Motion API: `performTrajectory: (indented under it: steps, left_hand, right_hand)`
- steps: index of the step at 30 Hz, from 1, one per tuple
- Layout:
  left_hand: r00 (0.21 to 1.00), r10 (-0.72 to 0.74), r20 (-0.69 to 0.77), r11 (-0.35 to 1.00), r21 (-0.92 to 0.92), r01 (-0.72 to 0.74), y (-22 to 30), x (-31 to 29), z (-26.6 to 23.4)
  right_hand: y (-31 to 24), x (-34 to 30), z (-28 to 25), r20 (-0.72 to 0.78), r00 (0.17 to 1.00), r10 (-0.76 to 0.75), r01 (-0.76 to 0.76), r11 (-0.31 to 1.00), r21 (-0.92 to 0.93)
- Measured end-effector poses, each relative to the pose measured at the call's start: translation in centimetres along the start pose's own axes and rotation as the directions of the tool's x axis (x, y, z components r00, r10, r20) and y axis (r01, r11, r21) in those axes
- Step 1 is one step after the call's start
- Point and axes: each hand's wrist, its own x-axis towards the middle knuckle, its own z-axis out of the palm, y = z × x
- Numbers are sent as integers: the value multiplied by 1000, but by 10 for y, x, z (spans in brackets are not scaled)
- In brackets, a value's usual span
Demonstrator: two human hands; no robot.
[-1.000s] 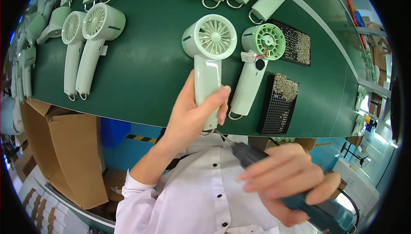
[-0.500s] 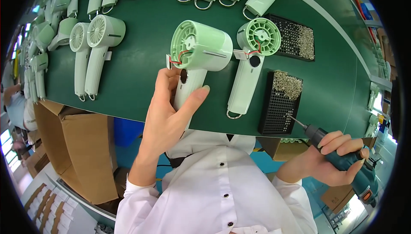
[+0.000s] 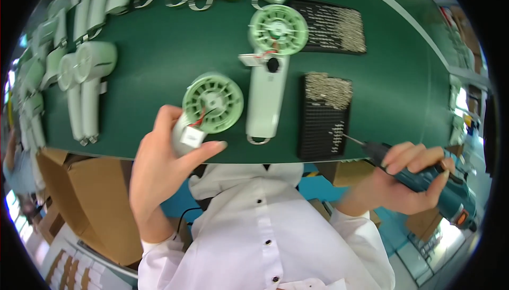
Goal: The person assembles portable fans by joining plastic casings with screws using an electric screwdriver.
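My left hand [image 3: 167,160] is closed round the handle of a pale green handheld fan [image 3: 213,102]. The fan's slotted round back faces up, with red and black wires and a white tag-like piece [image 3: 192,136] by my thumb. My right hand [image 3: 411,181] grips a teal and black electric screwdriver [image 3: 448,197]. Its thin bit points left, with the tip at the right edge of a black screw tray [image 3: 324,133]; I cannot tell if it touches a screw. Between my hands lies a second handheld fan [image 3: 266,99], its back up and wires showing.
Another black tray [image 3: 328,27] of screws lies farther back. Several pale green fans line the far edge of the green table [image 3: 169,46]. Two fans [image 3: 87,93] lie at the left, near a heap of more. An open cardboard box [image 3: 101,205] stands below the left table edge.
My left hand has tipped the fan so its back turns upward, and lowered it nearer the table edge. The screwdriver tip has stayed by the tray. The whole view has shifted.
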Motion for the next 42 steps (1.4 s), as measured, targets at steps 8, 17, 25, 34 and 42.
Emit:
performTrajectory:
  steps: [8, 17, 25, 34, 42]
  left_hand:
    - [988, -117, 97, 979, -156, 131, -1, -3, -1]
    - [995, -71, 76, 990, -116, 79, -3, -1, 1]
    - [992, -88, 93, 989, -113, 99, -1, -4, -3]
    - [984, 40, 174, 998, 37, -47, 3, -1, 6]
    - [981, 109, 161, 981, 144, -133, -6, 0, 8]
  right_hand:
    - [0, -4, 5, 107, 992, 70, -50, 982, -182]
    - [14, -1, -5, 252, 958, 137, -104, 985, -139]
    - [16, -11, 12, 219, 973, 74, -23, 974, -226]
    - [-8, 3, 49, 298, 947, -119, 131, 991, -21]
    - [13, -2, 120, 415, 902, -118, 85, 992, 99]
